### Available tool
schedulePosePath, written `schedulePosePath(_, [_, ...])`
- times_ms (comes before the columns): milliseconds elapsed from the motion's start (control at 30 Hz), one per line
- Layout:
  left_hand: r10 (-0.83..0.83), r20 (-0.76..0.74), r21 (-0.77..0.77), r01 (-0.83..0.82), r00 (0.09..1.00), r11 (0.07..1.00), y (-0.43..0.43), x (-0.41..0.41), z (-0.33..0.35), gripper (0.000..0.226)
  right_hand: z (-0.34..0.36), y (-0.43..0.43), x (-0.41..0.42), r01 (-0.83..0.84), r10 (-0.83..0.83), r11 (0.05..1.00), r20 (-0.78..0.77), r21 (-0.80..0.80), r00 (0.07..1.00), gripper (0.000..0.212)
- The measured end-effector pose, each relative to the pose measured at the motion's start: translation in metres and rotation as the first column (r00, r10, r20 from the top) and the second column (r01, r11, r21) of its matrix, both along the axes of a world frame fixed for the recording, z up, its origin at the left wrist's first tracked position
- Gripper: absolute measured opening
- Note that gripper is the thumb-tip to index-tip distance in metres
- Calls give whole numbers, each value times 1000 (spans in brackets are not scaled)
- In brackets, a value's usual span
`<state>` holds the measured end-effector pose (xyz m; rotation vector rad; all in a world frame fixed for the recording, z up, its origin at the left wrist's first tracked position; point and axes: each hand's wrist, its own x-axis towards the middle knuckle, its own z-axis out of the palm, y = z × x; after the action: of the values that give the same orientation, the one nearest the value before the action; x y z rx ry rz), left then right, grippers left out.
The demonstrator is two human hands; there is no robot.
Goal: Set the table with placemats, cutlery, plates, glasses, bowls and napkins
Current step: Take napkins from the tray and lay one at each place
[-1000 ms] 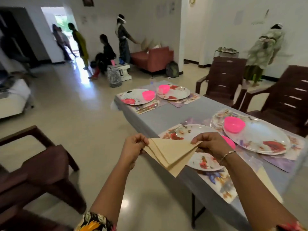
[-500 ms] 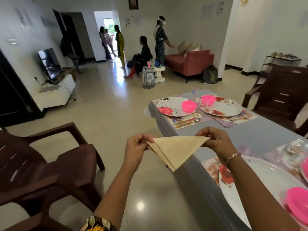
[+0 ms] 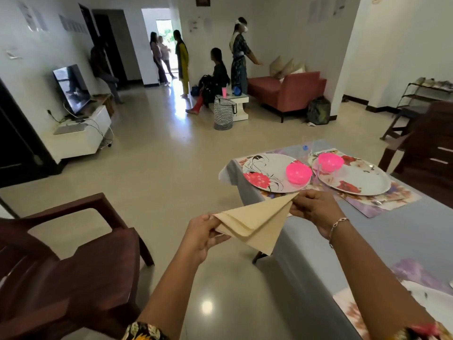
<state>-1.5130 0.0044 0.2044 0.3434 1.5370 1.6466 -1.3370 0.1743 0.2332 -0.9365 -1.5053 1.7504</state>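
A beige napkin [image 3: 255, 223], folded into a triangle, hangs in the air between my hands beside the table's left edge. My left hand [image 3: 201, 235] pinches its left corner and my right hand [image 3: 316, 211] pinches its upper right tip. On the grey table [image 3: 392, 231], the far end has two flowered plates [image 3: 267, 173] [image 3: 358, 177], each on a floral placemat [image 3: 384, 203]. A pink bowl [image 3: 297, 172] sits on the left plate, another pink bowl [image 3: 329, 161] on the right one. A third plate [image 3: 438, 305] shows at the lower right.
A dark brown chair [image 3: 73, 266] stands close at my left. More brown chairs [image 3: 426, 143] stand beyond the table at right. Several people, a red sofa [image 3: 289, 92], a patterned basket [image 3: 224, 114] and a TV stand [image 3: 78, 141] fill the room's far side.
My view has swung left and advanced along the table, so the far place settings look nearer. Both hands keep hold of the napkin, now tilted with its right tip higher.
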Motion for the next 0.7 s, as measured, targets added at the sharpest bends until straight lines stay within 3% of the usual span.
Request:
schedulePosePath(133, [22,265,-77,-1,964,997,31,-31,-18,17,-21,27,-32,122,-111,983,82,-140,990,19])
schedulePosePath(400, [77,650,-274,139,756,952,70,-73,-79,17,-78,62,-95,359,-221,866,377,-348,899,21])
schedulePosePath(533, [36,665,-299,222,746,928,77,-84,-100,12,-101,70,-107,438,-304,851,409,-289,860,33])
schedulePosePath(700, [6,423,-292,130,906,948,103,-104,-99,7,-97,77,-115,397,-289,893,407,-210,867,27])
